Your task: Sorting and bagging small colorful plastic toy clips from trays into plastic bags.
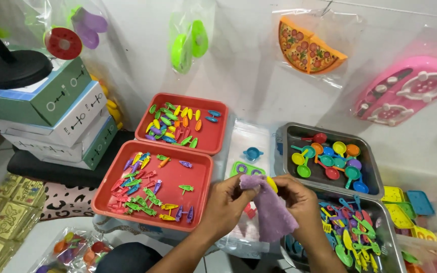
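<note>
Toy-strewn white floor with red trays (198,174) around me, both my hands, left (227,202) and right (299,202), pinch a purple cloth (271,212), wiping a yellow piece (271,183); next needs a steady grip.

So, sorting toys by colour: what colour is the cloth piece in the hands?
Light purple cloth piece, clearest in the head view.

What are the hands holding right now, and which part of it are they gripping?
Both hands, left hand and right hand, pinch the top edge of a small purple fuzzy cloth, which hangs down between them. A small yellow piece shows at the right hand's fingertips.
</note>
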